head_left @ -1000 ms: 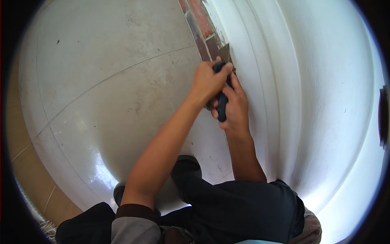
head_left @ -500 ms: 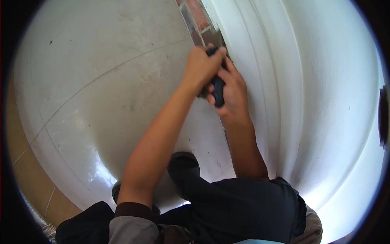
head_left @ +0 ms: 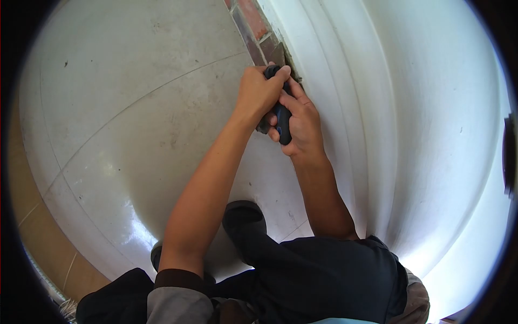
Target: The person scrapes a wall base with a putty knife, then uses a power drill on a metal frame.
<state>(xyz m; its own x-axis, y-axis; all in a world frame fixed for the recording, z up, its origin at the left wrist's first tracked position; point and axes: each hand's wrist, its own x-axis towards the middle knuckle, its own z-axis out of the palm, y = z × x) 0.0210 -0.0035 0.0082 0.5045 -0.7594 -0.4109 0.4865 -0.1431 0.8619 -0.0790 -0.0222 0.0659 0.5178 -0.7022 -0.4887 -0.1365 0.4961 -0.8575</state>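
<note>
Both my hands are closed on a black tool with small blue marks (head_left: 285, 128), and its working end is hidden. My left hand (head_left: 260, 89) wraps its far end, with the thumb along the top. My right hand (head_left: 303, 120) holds the nearer part of the handle, fingers curled round it from the right. The tool sits over a narrow strip of red and dark brick (head_left: 251, 20) between the pale floor and a white moulded base. A small dark grey piece (head_left: 263, 127) shows beneath the hands, just left of the handle.
The white curved moulding (head_left: 345, 108) rises along the right. Pale floor tiles (head_left: 135, 81) with thin joints and specks of dirt spread to the left, bordered by tan tiles (head_left: 48, 243). My dark shoe (head_left: 244, 216) and bent knee (head_left: 329, 270) are close below the hands.
My hands and the tool have shifted slightly left in view, and the handle is turned so its blue marks show. Both hands keep hold of it.
</note>
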